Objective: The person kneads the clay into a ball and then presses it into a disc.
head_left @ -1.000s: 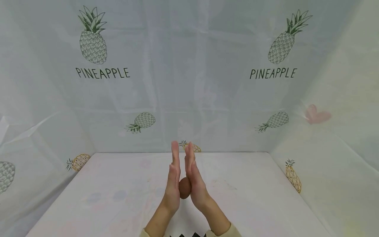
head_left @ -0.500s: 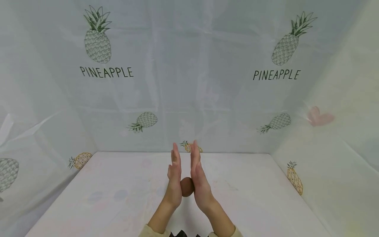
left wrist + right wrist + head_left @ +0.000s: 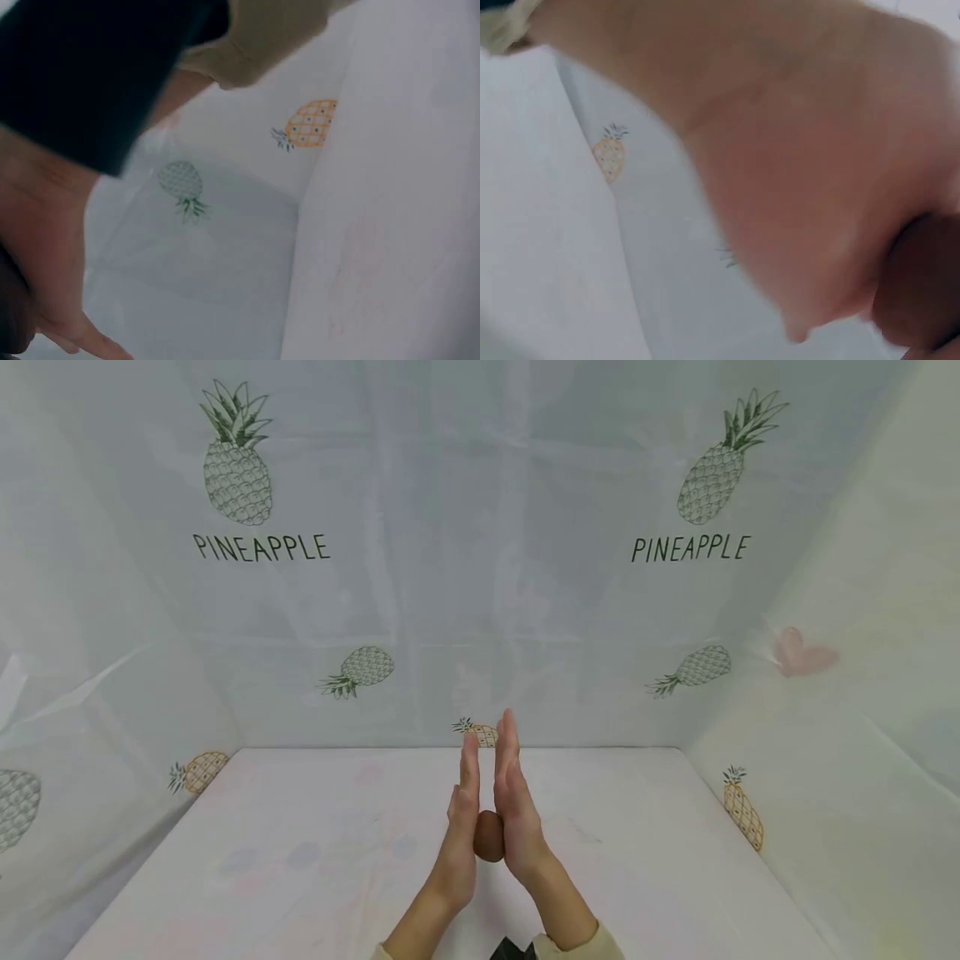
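A smooth brown clay-like ball [image 3: 489,837] sits between two upright, facing palms above the table, near the heels of the hands. My left hand [image 3: 457,839] presses it from the left, fingers straight and pointing up and away. From the other side my right hand [image 3: 521,827] presses flat against it, its fingertips a little higher. A gap shows between the two sets of fingers. In the right wrist view the brown ball [image 3: 919,289] is large, dark and partly cut off at the edge. Only a dark piece of the brown ball [image 3: 11,315] appears in the left wrist view.
A pale table [image 3: 300,877] lies beneath the hands. Light sheeting [image 3: 480,568] printed with pineapples rises behind it and along both sides. Beige sleeves [image 3: 581,947] and a dark object [image 3: 512,950] show at the bottom edge.
Both hands and the ball have shifted right in the head view. The hands slide against each other: the right fingertips rose, the left dropped. The ball's outline now looks squarer.
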The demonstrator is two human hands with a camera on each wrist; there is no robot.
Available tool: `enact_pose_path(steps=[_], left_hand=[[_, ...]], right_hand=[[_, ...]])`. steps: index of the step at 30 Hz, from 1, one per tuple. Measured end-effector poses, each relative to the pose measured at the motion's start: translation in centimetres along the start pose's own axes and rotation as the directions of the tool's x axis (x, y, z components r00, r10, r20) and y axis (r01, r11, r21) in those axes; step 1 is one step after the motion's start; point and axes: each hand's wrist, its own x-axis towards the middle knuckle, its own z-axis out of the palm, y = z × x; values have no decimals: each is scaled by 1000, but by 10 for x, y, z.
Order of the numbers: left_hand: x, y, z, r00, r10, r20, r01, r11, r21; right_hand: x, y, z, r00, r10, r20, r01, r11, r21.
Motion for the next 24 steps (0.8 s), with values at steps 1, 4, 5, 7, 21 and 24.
enact_pose_path(steps=[1, 4, 5, 7, 21, 24], left_hand=[[0, 3, -1, 1000, 0, -1, 0, 1000, -11], [-1, 12, -5, 1000, 12, -8, -13, 1000, -26], [0, 14, -7, 1000, 16, -10, -16, 999, -29], [1, 16, -11, 1000, 19, -18, -19, 999, -42], [9, 5, -28, 994, -23, -109, 21, 999, -26], [9, -1, -27, 991, -48, -126, 50, 999, 9]], right_hand=[[1, 1, 1, 1000, 7, 9, -7, 1000, 8], [1, 4, 6, 999, 19, 35, -19, 1000, 7], [1, 6, 8, 999, 24, 43, -24, 1000, 3], [0, 7, 12, 998, 29, 55, -29, 1000, -9], [-8, 0, 28, 996, -10, 94, 14, 999, -42], [-8, -5, 27, 996, -24, 91, 29, 998, -61]])
